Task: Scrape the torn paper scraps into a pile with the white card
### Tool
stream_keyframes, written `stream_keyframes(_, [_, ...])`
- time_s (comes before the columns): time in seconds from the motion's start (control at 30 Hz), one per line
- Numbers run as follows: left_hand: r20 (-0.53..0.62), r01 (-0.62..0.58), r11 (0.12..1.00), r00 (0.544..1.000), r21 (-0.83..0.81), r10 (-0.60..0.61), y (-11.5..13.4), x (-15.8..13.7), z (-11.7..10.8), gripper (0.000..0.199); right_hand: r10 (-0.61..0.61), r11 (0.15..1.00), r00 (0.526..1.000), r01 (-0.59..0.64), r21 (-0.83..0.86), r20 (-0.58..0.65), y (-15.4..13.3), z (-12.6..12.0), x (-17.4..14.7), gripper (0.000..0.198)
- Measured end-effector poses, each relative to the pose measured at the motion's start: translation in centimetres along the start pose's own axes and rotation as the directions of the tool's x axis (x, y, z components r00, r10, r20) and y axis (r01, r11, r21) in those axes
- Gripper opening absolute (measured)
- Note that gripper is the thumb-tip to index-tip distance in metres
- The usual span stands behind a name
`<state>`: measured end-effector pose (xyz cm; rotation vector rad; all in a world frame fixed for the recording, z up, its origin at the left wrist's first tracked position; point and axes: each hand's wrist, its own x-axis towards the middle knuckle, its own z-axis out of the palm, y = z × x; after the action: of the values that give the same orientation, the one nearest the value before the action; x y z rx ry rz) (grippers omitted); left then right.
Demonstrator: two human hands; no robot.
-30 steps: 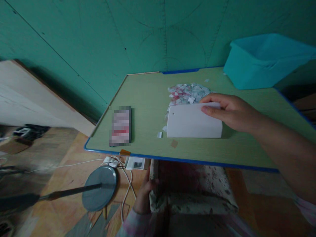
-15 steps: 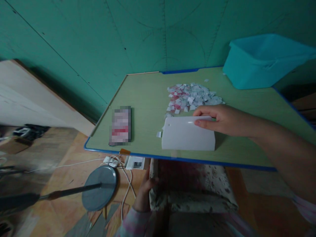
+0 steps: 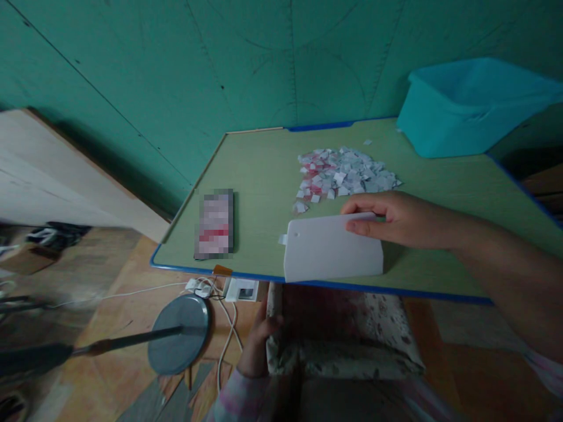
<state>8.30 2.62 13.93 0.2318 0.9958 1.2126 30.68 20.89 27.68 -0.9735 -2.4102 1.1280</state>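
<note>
Pale-green tabletop (image 3: 255, 176) with blue edging (image 3: 413, 293) is noted against a green wall (image 3: 132, 70). Since the earlier views, the white panel (image 3: 332, 253) has been drawn nearer the front edge, so the pile of paper scraps (image 3: 354, 171) beyond the fingers is left uncovered and apart from it; one loose scrap (image 3: 282, 239) is partly hidden at its left end. Smooth, with a small hole near one corner, the panel is held below and left of the fingertips, its top edge pinched between thumb and fingers of the right hand (image 3: 396, 220). How the left hand's (image 3: 258, 343) fingers are set cannot be told
</note>
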Motion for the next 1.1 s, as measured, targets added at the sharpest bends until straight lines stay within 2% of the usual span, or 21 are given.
stream_keyframes(0.07, [-0.016,0.007,1.000,1.000,0.002,-0.007,0.2,-0.1,0.2,0.025,0.024,0.999,0.985,-0.020,0.030,-0.169,0.2,-0.4,0.1,0.022])
stream_keyframes(0.17, [-0.006,0.030,0.998,1.000,-0.049,-0.031,0.2,0.0,0.0,0.021,0.073,0.996,0.890,-0.044,0.075,-0.450,0.7,-1.0,0.4,0.024])
stream_keyframes(0.23, [-0.027,0.018,0.999,0.999,-0.047,-0.019,-0.1,0.2,-0.6,0.023,0.091,0.995,0.839,-0.058,0.080,-0.536,0.9,-1.2,0.5,0.023])
stream_keyframes(0.27, [-0.032,0.018,0.999,0.999,-0.036,-0.020,-0.2,0.4,-0.9,0.025,0.092,0.996,0.831,-0.066,0.066,-0.549,1.0,-1.3,0.5,0.023])
stream_keyframes(0.43, [-0.009,0.041,0.998,0.999,-0.036,-0.042,-0.7,0.6,-1.9,0.028,0.071,0.989,0.872,-0.125,-0.080,-0.484,1.1,-0.8,0.4,0.026])
stream_keyframes(0.67, [0.019,0.001,1.000,1.000,0.028,-0.001,-0.4,0.1,-0.8,0.028,0.061,0.975,0.900,-0.146,-0.165,-0.432,0.9,-0.3,0.5,0.025])
stream_keyframes(0.77, [-0.030,-0.027,0.998,0.999,0.055,0.029,-0.5,0.0,-0.7,0.032,0.056,0.971,0.917,-0.143,-0.193,-0.396,0.6,-0.1,0.6,0.023])
stream_keyframes(0.87, [-0.077,-0.032,0.995,0.996,0.089,0.039,-0.6,-0.2,-0.5,0.034,0.051,0.974,0.933,-0.125,-0.188,-0.356,0.4,0.1,0.5,0.023])
stream_keyframes(0.97, [-0.097,0.002,0.999,0.995,0.054,0.003,-0.4,-0.3,-0.1,0.036,0.053,0.985,0.931,-0.107,-0.133,-0.362,0.5,0.1,0.4,0.024])
stream_keyframes(1.1, [-0.127,0.055,0.998,0.990,-0.001,-0.055,0.4,0.2,0.7,0.061,0.066,0.995,0.915,-0.092,-0.046,-0.398,0.5,0.0,0.4,0.026])
